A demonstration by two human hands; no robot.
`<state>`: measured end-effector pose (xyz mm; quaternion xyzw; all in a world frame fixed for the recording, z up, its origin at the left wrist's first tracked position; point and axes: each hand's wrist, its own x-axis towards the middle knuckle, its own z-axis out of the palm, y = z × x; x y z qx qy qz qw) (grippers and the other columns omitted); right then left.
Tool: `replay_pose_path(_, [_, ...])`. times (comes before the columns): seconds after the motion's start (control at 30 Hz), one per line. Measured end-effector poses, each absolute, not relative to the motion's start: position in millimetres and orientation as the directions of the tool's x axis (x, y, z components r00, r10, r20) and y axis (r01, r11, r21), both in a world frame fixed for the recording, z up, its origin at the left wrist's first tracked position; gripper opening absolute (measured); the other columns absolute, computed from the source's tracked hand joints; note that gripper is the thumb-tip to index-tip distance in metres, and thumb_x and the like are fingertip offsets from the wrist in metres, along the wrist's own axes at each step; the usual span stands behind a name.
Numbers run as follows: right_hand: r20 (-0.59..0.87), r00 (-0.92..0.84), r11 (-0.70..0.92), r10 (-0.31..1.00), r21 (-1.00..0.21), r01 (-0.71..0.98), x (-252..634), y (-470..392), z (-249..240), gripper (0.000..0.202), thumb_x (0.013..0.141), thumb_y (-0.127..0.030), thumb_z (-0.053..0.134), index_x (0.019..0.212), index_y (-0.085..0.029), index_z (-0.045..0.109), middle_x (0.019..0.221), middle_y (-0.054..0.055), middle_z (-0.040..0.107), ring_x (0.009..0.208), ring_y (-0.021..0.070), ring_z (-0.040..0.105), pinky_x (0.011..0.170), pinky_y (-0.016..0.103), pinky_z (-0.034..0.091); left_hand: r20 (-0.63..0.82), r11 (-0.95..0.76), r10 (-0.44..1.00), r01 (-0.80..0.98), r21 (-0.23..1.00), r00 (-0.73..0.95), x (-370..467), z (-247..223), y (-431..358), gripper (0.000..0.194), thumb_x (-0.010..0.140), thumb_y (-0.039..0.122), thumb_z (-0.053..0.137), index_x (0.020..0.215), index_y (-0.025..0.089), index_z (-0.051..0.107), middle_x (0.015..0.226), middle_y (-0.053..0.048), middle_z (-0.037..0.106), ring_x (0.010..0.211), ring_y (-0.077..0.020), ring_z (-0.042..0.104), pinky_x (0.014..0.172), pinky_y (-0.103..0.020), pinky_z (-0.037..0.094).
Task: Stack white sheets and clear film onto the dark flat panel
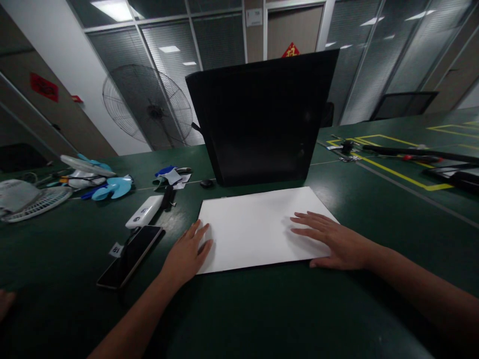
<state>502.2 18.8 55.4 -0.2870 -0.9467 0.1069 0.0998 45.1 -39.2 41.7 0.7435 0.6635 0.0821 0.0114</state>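
A white rectangular board (254,229) with a thin dark edge lies flat on the dark green table (254,309). On its left edge rests my left hand (190,249), fingers apart and holding nothing. My right hand (327,239) lies over the board's right side with spread fingers, its thumb at the near edge. Just behind the board stands a large black panel (265,119), upright and leaning slightly. Whether the board and the panel are joined cannot be made out.
Left of the board lie a phone (130,257) and a white device (145,212). Farther left are light-blue fan blades (112,188) and a white fan grille (41,203). Yellow tape (396,174) and black gear (348,147) are at the right. Part of another hand (5,301) shows at the left edge.
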Motion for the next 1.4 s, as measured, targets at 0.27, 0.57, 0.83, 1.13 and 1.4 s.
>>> replay_pose_path(0.27, [0.305,-0.877,0.924,0.37,-0.023,0.382,502.4,16.2,51.9,0.066,0.088,-0.046,0.072,0.149,-0.028,0.053,0.154,0.009,0.049,0.142,0.0305,0.046,0.114,0.056,0.043,0.092,-0.122,0.989,0.988,0.098,0.113,50.1,47.8,-40.7,0.06,0.103,0.049,0.036,0.152,0.016,0.048,0.164,-0.017,0.036,0.149,-0.0341,0.04,0.118,-0.052,0.038])
replay_pose_path(0.57, [0.507,-0.86,0.957,0.059,0.216,0.193,492.8,3.7,49.9,0.022,0.088,-0.023,0.071,0.109,-0.017,0.072,0.11,0.006,0.075,0.106,0.0196,0.07,0.093,0.038,0.061,0.109,-0.127,0.988,0.983,0.13,0.113,47.3,44.8,-40.5,0.059,0.103,0.049,0.039,0.152,0.017,0.048,0.165,-0.017,0.036,0.147,-0.0362,0.042,0.116,-0.055,0.039])
replay_pose_path(0.83, [0.51,-0.859,0.925,-0.048,0.347,0.154,490.5,-0.5,54.5,0.014,0.089,-0.016,0.07,0.102,-0.017,0.073,0.103,0.005,0.076,0.096,0.0169,0.072,0.086,0.034,0.064,0.118,-0.091,0.992,0.937,0.336,0.054,32.5,50.6,-34.0,0.059,0.104,0.052,0.033,0.143,0.018,0.061,0.158,-0.009,0.049,0.142,-0.0301,0.05,0.119,-0.049,0.038])
replay_pose_path(1.13, [0.559,-0.825,0.926,-0.087,0.35,0.139,487.6,-5.0,62.5,0.012,0.086,-0.01,0.072,0.098,-0.013,0.072,0.1,0.007,0.076,0.1,0.0192,0.072,0.087,0.034,0.063,0.136,-0.171,0.982,0.923,0.346,0.131,5.7,52.8,-24.7,0.061,0.087,0.02,0.036,0.142,0.014,0.061,0.15,-0.006,0.058,0.141,-0.0237,0.052,0.124,-0.043,0.032])
replay_pose_path(1.4, [0.576,-0.815,0.898,-0.07,0.393,0.2,486.6,-7.9,77.9,0.013,0.089,-0.011,0.071,0.102,-0.014,0.07,0.099,0.006,0.077,0.091,0.0165,0.073,0.078,0.03,0.064,0.138,-0.222,0.972,0.932,0.286,0.189,-3.2,54.2,-19.8,0.055,0.095,0.028,0.036,0.142,0.016,0.061,0.149,-0.005,0.059,0.138,-0.0244,0.055,0.123,-0.044,0.034])
